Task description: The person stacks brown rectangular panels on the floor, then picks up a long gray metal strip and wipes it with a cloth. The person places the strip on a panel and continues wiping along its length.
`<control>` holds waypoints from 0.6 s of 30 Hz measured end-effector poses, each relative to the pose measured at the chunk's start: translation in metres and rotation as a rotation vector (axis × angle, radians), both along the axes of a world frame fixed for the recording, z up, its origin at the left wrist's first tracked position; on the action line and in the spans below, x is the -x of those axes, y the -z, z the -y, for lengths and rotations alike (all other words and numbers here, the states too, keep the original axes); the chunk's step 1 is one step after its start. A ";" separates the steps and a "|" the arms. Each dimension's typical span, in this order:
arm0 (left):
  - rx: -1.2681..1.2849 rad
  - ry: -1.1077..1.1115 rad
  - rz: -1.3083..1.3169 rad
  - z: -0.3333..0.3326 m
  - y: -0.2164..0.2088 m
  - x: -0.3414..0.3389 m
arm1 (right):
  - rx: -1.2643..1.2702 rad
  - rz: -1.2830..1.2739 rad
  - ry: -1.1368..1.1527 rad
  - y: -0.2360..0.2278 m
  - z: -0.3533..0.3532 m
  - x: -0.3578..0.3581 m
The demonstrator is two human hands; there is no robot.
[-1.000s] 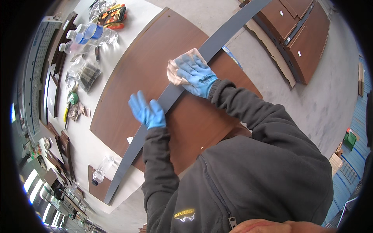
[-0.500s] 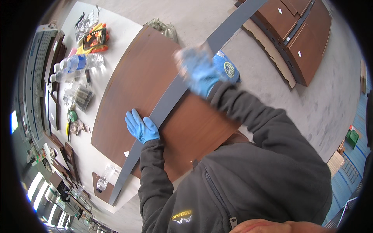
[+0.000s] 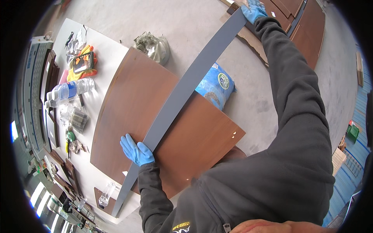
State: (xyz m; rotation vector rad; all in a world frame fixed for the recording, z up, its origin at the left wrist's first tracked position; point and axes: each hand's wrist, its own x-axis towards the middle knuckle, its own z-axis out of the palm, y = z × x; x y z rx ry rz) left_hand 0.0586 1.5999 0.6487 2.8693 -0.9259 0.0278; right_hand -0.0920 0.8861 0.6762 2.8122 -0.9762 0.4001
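Note:
A long grey strip (image 3: 171,103) lies diagonally across a brown wooden panel (image 3: 128,93), and its far end reaches out past the panel's edge over the floor. My left hand (image 3: 136,150), in a blue glove, rests on the strip and panel with its fingers stretched out flat. Up at the far right, my right hand (image 3: 254,9), also gloved in blue, is closed at the strip's far end; part of its grip is cut off by the picture's dark rim. The panel sits on a white table (image 3: 110,46).
Clear plastic bottles (image 3: 72,89), a phone (image 3: 83,62) on orange-yellow gloves and a bagged item (image 3: 79,119) lie on the table's left. Another bottle (image 3: 107,194) is near its front. Beyond the panel stand a blue bag (image 3: 217,87), a greenish sack (image 3: 153,46) and stacked brown panels (image 3: 309,35).
My right hand has swept along the strip, away from the panel, out to its far end. My left hand stays flat on the panel and strip. The view has shifted slightly.

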 end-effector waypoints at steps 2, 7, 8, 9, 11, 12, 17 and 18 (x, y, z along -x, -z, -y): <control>-0.015 -0.006 0.002 0.000 0.000 0.000 | -0.003 0.006 0.006 0.019 -0.019 0.001; -0.027 0.004 -0.005 -0.002 0.003 -0.001 | 0.178 0.155 -0.473 0.056 -0.182 0.006; -0.008 0.018 0.007 -0.002 0.004 -0.002 | 0.017 0.092 -0.493 0.050 -0.183 0.013; -0.009 0.029 0.007 -0.003 0.005 -0.002 | -0.085 0.078 -0.522 0.043 -0.179 0.022; 0.038 0.044 0.006 -0.003 0.007 -0.004 | -0.049 0.073 -0.502 0.035 -0.131 0.027; 0.023 0.042 0.013 -0.004 0.007 -0.004 | -0.032 0.189 -0.428 0.037 -0.097 0.026; 0.005 0.037 0.001 -0.001 0.002 -0.001 | 0.066 0.242 0.049 0.070 0.038 0.032; 0.004 0.028 -0.009 0.000 0.001 0.000 | 0.138 0.306 0.200 0.075 0.058 0.025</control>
